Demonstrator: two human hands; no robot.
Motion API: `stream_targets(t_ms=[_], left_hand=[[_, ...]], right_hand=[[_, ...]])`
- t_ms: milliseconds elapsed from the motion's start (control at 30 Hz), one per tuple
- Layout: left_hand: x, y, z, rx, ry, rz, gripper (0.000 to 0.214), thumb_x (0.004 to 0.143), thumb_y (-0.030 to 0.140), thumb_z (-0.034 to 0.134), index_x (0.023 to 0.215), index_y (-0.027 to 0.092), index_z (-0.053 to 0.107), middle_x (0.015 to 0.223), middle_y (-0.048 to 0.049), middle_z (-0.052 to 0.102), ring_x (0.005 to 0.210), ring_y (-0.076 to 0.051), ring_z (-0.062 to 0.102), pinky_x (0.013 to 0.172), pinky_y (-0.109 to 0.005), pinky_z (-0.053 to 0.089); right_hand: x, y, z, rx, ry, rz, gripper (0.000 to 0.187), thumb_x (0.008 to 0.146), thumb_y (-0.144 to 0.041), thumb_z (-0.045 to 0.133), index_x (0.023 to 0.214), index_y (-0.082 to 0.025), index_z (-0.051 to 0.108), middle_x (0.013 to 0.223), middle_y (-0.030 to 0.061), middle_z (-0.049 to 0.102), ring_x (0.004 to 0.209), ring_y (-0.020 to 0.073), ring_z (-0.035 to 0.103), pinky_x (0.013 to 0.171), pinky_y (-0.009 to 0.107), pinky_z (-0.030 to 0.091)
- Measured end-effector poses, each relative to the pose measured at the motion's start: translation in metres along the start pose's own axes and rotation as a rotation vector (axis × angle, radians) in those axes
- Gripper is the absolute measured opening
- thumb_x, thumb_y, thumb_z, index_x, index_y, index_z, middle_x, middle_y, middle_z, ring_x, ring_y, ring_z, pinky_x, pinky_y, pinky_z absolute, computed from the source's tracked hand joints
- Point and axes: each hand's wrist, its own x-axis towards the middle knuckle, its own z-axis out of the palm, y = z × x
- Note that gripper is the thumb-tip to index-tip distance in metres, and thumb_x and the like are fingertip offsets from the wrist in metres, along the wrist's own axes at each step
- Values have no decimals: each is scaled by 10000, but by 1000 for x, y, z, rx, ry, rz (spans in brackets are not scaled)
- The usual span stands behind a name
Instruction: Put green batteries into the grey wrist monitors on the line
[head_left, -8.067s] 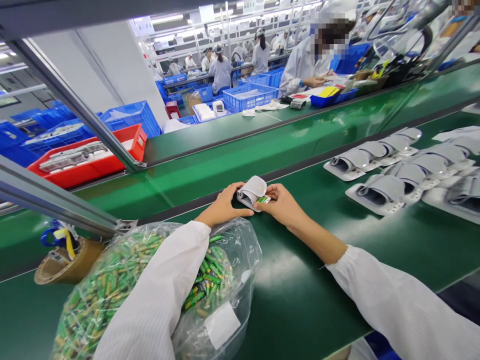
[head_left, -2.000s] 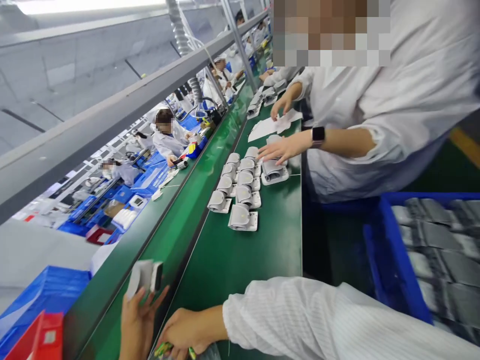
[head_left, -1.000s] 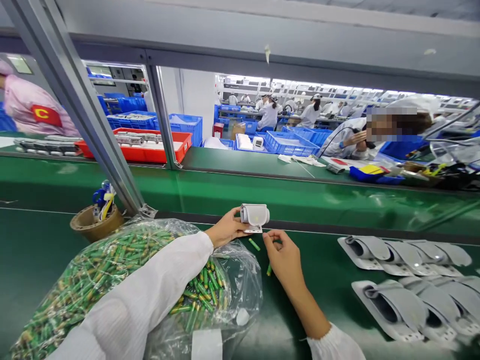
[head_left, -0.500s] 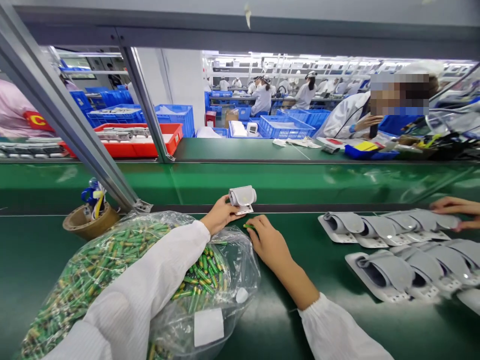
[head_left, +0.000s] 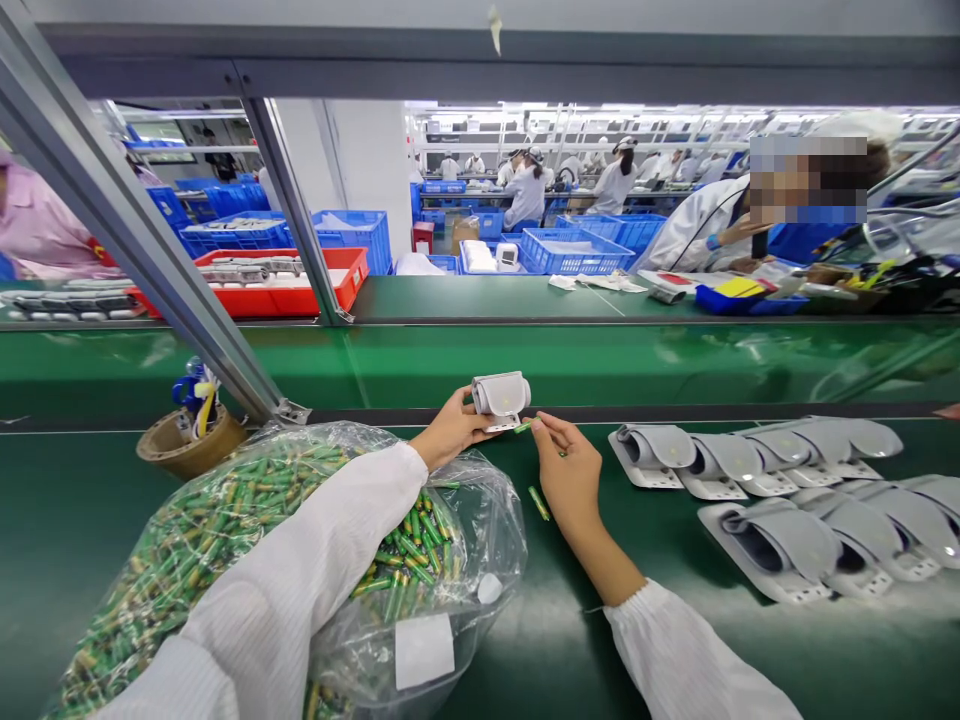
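Note:
My left hand (head_left: 459, 428) is closed around a wrist blood pressure monitor (head_left: 501, 397), a white unit with a rolled grey cuff on top. Between the thumb and fingertips of my right hand (head_left: 568, 465) is a slim green battery (head_left: 523, 427), close to the monitor's white lower edge; whether it touches cannot be made out. Just left of my right wrist, a loose green battery (head_left: 538, 503) lies on the green work surface. Under my left forearm sits a clear plastic bag (head_left: 480, 520), its mouth spread, full of green batteries (head_left: 411, 540).
Two rows of cuffed monitors, back (head_left: 720, 460) and front (head_left: 795, 545), lie at the right. A cardboard ring (head_left: 187, 450) holding tools stands left, beside a metal post (head_left: 172, 240). Beyond the green ledge are a red tray (head_left: 341, 285) and a seated person (head_left: 690, 235).
My right hand has brought the battery up against or near the monitor. A loose battery now shows beside my wrist. The back row of monitors shifted left, and another person's hand has mostly withdrawn.

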Motion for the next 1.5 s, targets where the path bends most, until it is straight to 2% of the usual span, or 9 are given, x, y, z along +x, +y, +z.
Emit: stream_targets(t_ms=[133, 233, 367, 433, 567, 767, 1067, 1333, 1500], left_hand=[[1, -3, 1, -17, -46, 3, 705, 734, -29, 775, 1320, 200, 458, 1074, -92, 751, 977, -224, 769, 1145, -556, 492], [1, -4, 0, -12, -84, -18, 699, 731, -28, 757, 1326, 209, 477, 1038, -71, 749, 968, -213, 764, 1159, -547, 477], [2, -5, -1, -13, -106, -47, 668, 728, -18, 765, 1299, 221, 514, 1095, -68, 737, 1000, -205, 751, 1183, -552, 455], [3, -5, -2, -26, -106, -52, 657, 736, -8, 774, 1293, 224, 516, 1134, -77, 728, 1044, -218, 744, 1178, -551, 461], [5, -6, -4, -34, -97, -62, 674, 745, -28, 748, 1315, 225, 491, 1141, -77, 722, 1084, -224, 739, 1178, -546, 464], [5, -8, -4, 5, -109, -71, 672, 758, -27, 734, 1330, 212, 475, 1076, -71, 730, 1010, -221, 756, 1160, -551, 478], [4, -11, -2, 16, -48, -75, 657, 718, -84, 663, 1273, 223, 490, 1013, -27, 716, 981, -194, 744, 1123, -522, 523], [4, -12, -1, -50, -31, -87, 625, 687, -117, 650, 1210, 204, 526, 1061, -54, 701, 1050, -228, 731, 1134, -570, 517], [1, -12, 0, -70, -39, -93, 589, 688, -131, 619, 1173, 197, 557, 1099, -69, 710, 1071, -236, 731, 1140, -601, 503]], right_hand=[[4, 1, 2, 69, 50, 9, 557, 802, -585, 777, 1099, -116, 738, 1104, 183, 784, 1002, 277, 748, 932, 440, 575], [3, -3, 2, -11, 55, 2, 544, 800, -588, 770, 1065, -113, 774, 1020, 145, 782, 838, 222, 697, 752, 350, 550], [0, -10, 1, -158, 22, 14, 554, 809, -600, 751, 1077, -119, 811, 630, -1, 618, 538, 123, 424, 522, 274, 343], [0, -11, 2, -182, 16, -14, 533, 819, -593, 733, 1064, -128, 820, 623, -8, 605, 533, 119, 394, 533, 278, 347], [1, -11, 2, -184, -7, -114, 462, 842, -565, 688, 975, -143, 822, 940, 90, 752, 645, 143, 507, 652, 307, 457], [0, -12, 2, -154, -25, 54, 530, 782, -604, 738, 970, -111, 790, 578, -18, 566, 497, 116, 393, 495, 270, 296], [3, -6, 1, -275, -72, 18, 523, 797, -610, 689, 942, -117, 787, 617, 14, 609, 535, 140, 452, 568, 294, 373], [4, -1, -2, -294, -126, -34, 510, 806, -582, 692, 968, -115, 814, 628, 25, 625, 578, 160, 476, 613, 313, 413], [4, -3, -5, -378, -205, -149, 364, 867, -498, 647, 801, -154, 745, 648, 18, 621, 563, 143, 471, 598, 293, 383]])
